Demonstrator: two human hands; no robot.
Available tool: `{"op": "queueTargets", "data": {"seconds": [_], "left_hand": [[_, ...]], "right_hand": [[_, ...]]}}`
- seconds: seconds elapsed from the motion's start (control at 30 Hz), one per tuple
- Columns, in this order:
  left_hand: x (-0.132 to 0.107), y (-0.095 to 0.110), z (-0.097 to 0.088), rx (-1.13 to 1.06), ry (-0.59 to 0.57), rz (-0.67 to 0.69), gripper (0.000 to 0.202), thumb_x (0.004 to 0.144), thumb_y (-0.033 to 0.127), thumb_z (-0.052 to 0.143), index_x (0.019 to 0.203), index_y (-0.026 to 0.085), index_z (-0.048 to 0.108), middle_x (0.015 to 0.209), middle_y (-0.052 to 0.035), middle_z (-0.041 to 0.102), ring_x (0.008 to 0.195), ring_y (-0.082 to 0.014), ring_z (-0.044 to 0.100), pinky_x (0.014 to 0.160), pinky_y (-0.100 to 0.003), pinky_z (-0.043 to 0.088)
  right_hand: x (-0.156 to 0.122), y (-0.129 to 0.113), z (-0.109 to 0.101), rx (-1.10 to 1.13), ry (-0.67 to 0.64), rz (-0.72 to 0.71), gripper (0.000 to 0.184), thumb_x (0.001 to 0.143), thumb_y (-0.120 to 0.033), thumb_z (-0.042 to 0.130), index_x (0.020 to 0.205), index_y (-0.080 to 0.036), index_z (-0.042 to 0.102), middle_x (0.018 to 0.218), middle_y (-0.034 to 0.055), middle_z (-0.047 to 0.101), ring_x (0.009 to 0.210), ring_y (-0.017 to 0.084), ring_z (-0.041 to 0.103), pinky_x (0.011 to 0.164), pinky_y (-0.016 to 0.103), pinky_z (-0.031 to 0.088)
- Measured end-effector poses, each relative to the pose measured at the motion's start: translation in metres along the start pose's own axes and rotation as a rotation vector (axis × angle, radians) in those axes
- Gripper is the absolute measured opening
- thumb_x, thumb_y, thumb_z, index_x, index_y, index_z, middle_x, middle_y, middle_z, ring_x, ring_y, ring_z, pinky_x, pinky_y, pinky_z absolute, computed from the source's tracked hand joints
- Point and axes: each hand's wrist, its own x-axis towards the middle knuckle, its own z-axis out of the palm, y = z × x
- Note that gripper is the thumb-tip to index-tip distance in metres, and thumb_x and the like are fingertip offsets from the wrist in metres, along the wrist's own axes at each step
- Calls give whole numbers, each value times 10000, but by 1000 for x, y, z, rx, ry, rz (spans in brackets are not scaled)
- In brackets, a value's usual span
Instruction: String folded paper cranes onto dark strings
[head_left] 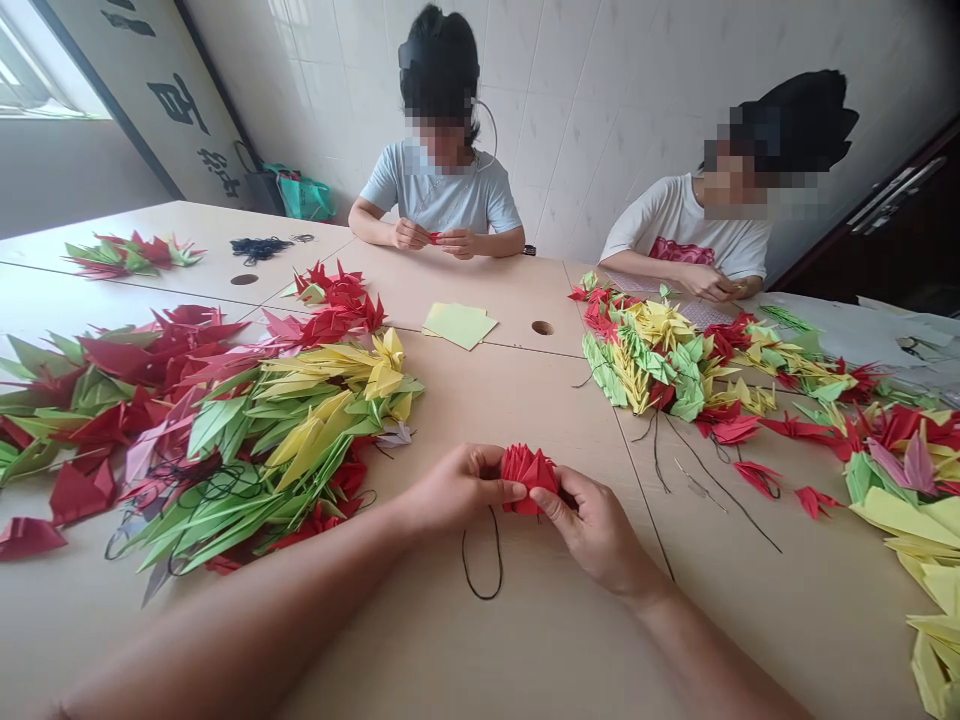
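Both my hands hold a red stack of folded paper cranes (529, 475) just above the table. My left hand (476, 482) grips its left side, thumb across the front. On the right side, my right hand (592, 515) pinches it with thumb and fingers. A loop of black cord (482, 585) hangs below the stack onto the tabletop (555, 620). To my left lies a large heap of green, yellow, red and pink folded paper cranes (262, 430). A second heap of folded paper (660, 350) lies to my right, with black cords trailing from it.
Across the table, one person (442, 180) holds a small red folded piece; another (697, 230) works at the right. Square paper sheets (459, 325) lie between the heaps. A round hole (542, 327) is in the tabletop. Black cord (259, 248) lies far left. Yellow pieces (930, 560) line the right edge.
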Motion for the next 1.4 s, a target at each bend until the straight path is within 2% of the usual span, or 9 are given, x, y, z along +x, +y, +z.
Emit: {"op": "queueTargets", "data": {"seconds": [0.17,0.33,0.43,0.6,0.8,1.0,1.13,1.23,1.4], "left_hand": [[-2,6,1,-139,-74,-40,187,752,292,720,820,122,683,773,-32,658,730,-142,580,777,-278,459],[-3,4,6,-155,9,-3,284,811,313,693,1065,187,662,1013,-39,669,937,-169,582,873,-282,441],[-5,1,8,-142,12,3,288,840,354,668,1089,208,665,1088,-44,660,1053,-187,557,945,-302,417],[-4,-5,8,-352,-4,-136,312,787,424,710,978,179,681,900,-30,649,833,-153,594,815,-313,473],[-2,-7,7,-354,68,-134,309,760,386,750,974,178,668,856,-10,640,771,-115,577,699,-233,436],[-3,-6,7,-360,47,-143,300,742,360,773,909,132,674,824,-32,658,749,-120,592,722,-256,466],[-4,-3,8,-407,38,-178,355,726,336,780,1010,159,660,907,-56,669,838,-176,626,714,-318,530],[-4,-2,9,-457,51,-199,369,703,287,797,1028,169,667,988,-71,675,912,-194,633,705,-303,543],[-4,-5,7,-475,50,-210,330,711,280,803,997,167,684,973,-63,704,908,-177,652,762,-300,531]], "right_hand": [[-2,-5,2,57,-8,-18,317,924,-462,521,783,-184,577,747,18,585,707,163,515,644,265,428],[0,-5,2,116,5,17,324,933,-471,509,837,-183,624,681,-13,543,620,135,467,565,243,398],[0,-4,4,146,13,30,336,915,-493,531,834,-185,640,683,-10,558,622,139,482,566,246,411],[1,0,8,180,57,62,328,887,-509,572,875,-190,643,803,41,661,760,195,595,667,289,484],[2,7,10,190,180,109,330,847,-504,637,980,-209,573,849,58,675,729,199,627,681,328,517],[3,1,9,269,185,100,327,821,-523,652,848,-200,605,800,42,660,707,176,607,638,298,513],[4,-4,9,316,193,111,344,784,-533,685,793,-199,602,707,9,624,609,144,555,546,264,470],[4,-4,10,343,205,129,354,756,-529,715,749,-199,588,664,-4,595,584,133,523,519,253,441],[5,3,11,390,226,161,371,723,-526,745,745,-210,552,622,-27,552,544,120,477,480,242,416]]}}
